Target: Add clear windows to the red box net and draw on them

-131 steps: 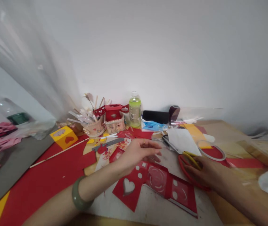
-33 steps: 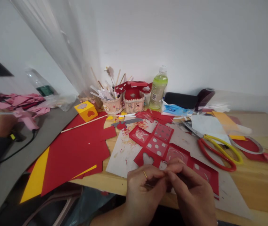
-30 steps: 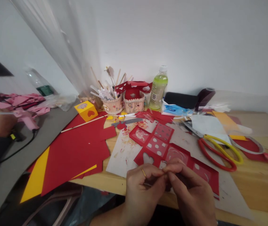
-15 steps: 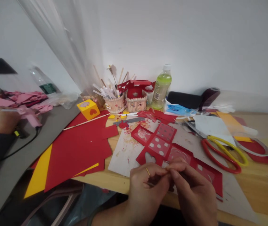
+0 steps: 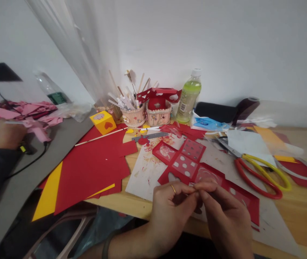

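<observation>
Two hands of mine meet: the fingertips of my left hand (image 5: pixel 173 212) and right hand (image 5: pixel 227 216) pinch close together, perhaps to control something very small; what it is, I cannot tell. Just beyond them, the red paper box net with cut-out shapes (image 5: pixel 199 172) lies on a greyish-white sheet (image 5: pixel 142 180), probably for protecting the surface. Compared with some seconds earlier, the large scissors with red and yellow handles (image 5: pixel 242 159) are no longer in my right hand, but rest to its right.
</observation>
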The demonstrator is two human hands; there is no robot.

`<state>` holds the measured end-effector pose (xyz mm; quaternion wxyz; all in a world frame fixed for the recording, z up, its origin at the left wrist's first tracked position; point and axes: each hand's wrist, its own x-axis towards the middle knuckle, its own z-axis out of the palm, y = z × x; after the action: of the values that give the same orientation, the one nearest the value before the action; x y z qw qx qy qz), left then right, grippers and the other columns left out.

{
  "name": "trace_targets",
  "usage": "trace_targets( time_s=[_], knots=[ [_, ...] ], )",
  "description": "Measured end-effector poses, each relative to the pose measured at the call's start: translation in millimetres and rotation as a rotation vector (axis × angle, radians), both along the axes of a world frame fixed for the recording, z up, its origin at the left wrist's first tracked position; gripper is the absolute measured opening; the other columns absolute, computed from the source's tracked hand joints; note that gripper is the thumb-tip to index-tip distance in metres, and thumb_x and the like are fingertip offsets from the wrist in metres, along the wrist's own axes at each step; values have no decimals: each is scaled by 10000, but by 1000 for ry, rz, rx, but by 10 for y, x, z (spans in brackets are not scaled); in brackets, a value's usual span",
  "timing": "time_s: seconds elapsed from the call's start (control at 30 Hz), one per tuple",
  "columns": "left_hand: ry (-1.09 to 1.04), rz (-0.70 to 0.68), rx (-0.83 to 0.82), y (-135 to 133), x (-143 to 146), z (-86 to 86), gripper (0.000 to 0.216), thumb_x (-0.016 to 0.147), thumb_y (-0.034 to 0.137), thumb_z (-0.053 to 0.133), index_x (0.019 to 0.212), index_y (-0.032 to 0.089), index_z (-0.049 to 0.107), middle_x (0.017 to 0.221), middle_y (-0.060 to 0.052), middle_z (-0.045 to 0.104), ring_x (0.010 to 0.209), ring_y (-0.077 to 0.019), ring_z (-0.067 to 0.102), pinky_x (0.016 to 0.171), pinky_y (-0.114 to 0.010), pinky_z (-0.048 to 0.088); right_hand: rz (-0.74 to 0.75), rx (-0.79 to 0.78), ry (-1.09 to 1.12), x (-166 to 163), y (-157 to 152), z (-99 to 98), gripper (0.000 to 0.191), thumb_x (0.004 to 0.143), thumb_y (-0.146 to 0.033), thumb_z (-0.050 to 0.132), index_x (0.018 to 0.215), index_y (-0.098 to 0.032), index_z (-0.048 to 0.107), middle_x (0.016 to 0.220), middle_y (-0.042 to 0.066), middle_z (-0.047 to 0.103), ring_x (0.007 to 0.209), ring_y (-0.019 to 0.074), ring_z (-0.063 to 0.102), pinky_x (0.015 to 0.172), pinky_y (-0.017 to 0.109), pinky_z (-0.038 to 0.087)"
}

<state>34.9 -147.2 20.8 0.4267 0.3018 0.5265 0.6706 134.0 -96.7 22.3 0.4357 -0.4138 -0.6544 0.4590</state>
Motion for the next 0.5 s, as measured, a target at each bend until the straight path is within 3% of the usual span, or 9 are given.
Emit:
trace_targets(
  time_s=[0.1,0.3,0.4,0.5],
  knots=[
    [-72,-47,7,23,-35,-17,140,723,275,670,692,139,681,640,-34,675,576,-133,630,579,-234,539,8,-11,-11,10,21,-30,124,751,-285,614,718,-231,721,680,12,659,611,162,629,524,220,528],
    [110,-70,60,31,-152,-31,147,764,165,608,827,157,741,783,-58,713,721,-144,655,680,-233,531,46,93,-43,1,84,-46,132,787,-279,606,830,-240,724,736,13,667,662,157,638,562,237,529],
    [177,-35,39,35,-174,-45,173,761,153,598,849,162,747,784,-58,712,725,-146,653,666,-230,525,-3,348,-139,1,115,-60,215,812,-236,603,1013,-253,677,841,26,631,692,147,615,561,241,514],
    [216,1,23,48,-174,-54,168,755,165,602,836,153,749,734,-61,707,671,-148,643,603,-224,517,-168,745,-292,16,135,-79,267,796,-174,623,1043,-270,654,862,42,584,718,162,592,569,269,498]
  ],
)
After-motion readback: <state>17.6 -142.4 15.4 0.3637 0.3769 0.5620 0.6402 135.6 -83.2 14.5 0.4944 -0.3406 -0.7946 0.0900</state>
